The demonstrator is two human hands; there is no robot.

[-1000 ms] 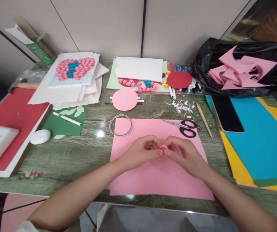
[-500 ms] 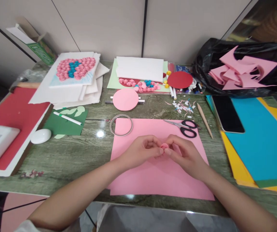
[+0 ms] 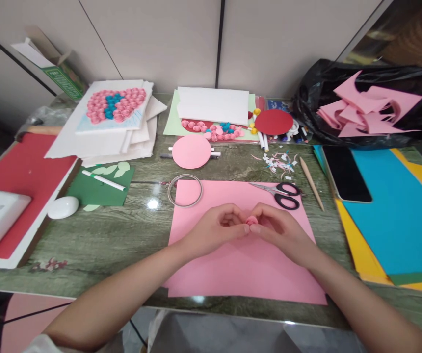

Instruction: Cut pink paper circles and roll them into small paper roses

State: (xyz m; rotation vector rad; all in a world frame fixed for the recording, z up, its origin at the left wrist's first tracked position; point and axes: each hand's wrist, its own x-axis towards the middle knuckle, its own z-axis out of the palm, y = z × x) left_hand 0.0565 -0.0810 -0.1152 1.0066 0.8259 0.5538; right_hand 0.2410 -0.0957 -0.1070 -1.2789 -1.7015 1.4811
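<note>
Between the fingertips of both hands is a small pink paper rose (image 3: 251, 221), rolled into a coil. My left hand (image 3: 223, 224) pinches it from the left with thumb and fingers. From the other side my right hand (image 3: 282, 228) closes its thumb and fingers on the same rose. Both hands hover over a sheet of pink paper (image 3: 229, 274) lying on the table. Scissors (image 3: 283, 193) with black handles rest on the sheet's upper right, just beyond my right hand. A metal ring (image 3: 185, 203) overlaps the sheet's upper left corner.
A pink paper disc (image 3: 191, 151) lies beyond the ring. Finished roses (image 3: 196, 126) sit behind it, and more cover a white board (image 3: 104, 125). A wooden stick (image 3: 312, 184), a phone (image 3: 348, 174) and coloured sheets (image 3: 398, 215) are to the right, below a black bag (image 3: 310, 93) of pink scraps.
The fingertips have shifted slightly around the rose, and a little more of its coil shows. Both hands stay in nearly the same place; nothing else has moved.
</note>
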